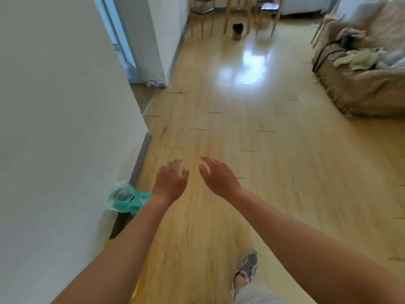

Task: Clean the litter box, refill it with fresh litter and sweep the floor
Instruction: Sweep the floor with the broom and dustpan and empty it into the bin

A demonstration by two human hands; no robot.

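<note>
It was a home living room: a light wood-plank floor [219, 128], a cloth-covered sofa [361, 80] at upper right, wooden chairs [252, 16] at the top, a doorway [122, 40] at upper left.

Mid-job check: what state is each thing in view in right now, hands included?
left hand: empty, fingers relaxed and spread.
right hand: empty, fingers relaxed and slightly curved.
plastic bag: crumpled, lying on the floor against the wall.
sofa: covered, with clothes heaped on it.
floor: shiny; too blurred to tell whether it is swept.
</note>
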